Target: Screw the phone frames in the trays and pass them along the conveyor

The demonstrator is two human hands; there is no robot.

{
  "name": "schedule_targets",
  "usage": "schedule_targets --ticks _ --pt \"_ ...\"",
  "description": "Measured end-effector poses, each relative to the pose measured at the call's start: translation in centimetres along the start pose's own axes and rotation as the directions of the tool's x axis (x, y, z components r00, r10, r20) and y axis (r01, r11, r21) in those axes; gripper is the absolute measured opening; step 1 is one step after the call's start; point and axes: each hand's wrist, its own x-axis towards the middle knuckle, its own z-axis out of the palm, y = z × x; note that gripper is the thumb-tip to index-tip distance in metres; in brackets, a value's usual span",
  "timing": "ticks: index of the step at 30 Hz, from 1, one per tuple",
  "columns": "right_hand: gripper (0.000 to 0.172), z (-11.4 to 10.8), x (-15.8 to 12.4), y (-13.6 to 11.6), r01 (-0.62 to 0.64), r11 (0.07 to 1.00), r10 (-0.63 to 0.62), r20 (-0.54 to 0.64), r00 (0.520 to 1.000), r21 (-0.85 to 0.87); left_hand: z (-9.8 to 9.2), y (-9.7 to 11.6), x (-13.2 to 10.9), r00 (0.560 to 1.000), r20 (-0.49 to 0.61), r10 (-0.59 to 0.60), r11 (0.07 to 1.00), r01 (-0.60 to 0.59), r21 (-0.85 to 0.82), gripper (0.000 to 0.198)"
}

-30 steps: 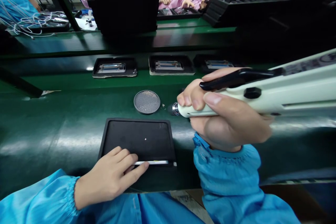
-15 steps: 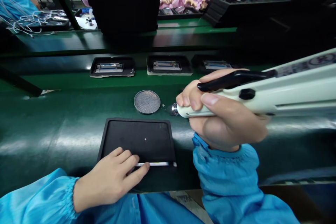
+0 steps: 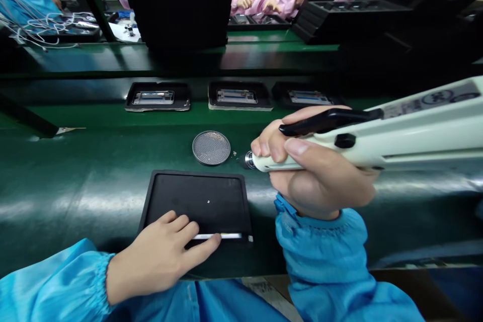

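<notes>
Leftward slid the back trays [image 3: 157, 96].
Clenched right hand [image 3: 320, 178] holds electric screwdriver [image 3: 400, 136]; left hand [image 3: 160, 256] rests open on black tray [image 3: 196, 193].

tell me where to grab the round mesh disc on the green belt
Pinch the round mesh disc by opposite points of its rim, from above and its left side: it lies flat and thin on the green belt, and the electric screwdriver tip sits close on its right.
</notes>
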Motion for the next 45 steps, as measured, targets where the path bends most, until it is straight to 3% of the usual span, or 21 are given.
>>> schedule_targets --ticks 3,8,17,32,45 --pt "0.015 0.0 0.0 0.1 -0.006 1.000 0.006 0.010 1.000 0.001 0.3 -0.2 -0.2 0.998 -0.055 0.013 1.000 -0.014 -0.018 0.044" --pt "0.018 -0.1 0.0 0.3 -0.008 1.000 0.008 0.003 1.000 0.017 1.0 -0.7 -0.8 0.966 -0.257 0.034 0.992 -0.063 -0.106 0.034" --pt "0.019 0.0 0.1 0.3 -0.048 0.999 0.047 -0.015 0.999 -0.020 0.7 -0.6 -0.9 0.941 -0.337 0.042 0.980 -0.105 -0.170 0.035" --pt "0.013 0.1 0.1 0.6 -0.060 0.998 0.060 -0.037 0.998 -0.014 0.4 -0.2 -0.5 0.933 -0.357 0.044 0.992 -0.082 -0.092 0.035" --pt "0.014 0.0 0.2 0.7 -0.044 0.999 0.044 -0.015 0.999 0.002 0.6 -0.1 -0.7 0.936 -0.348 0.042 0.989 -0.089 -0.121 0.033"
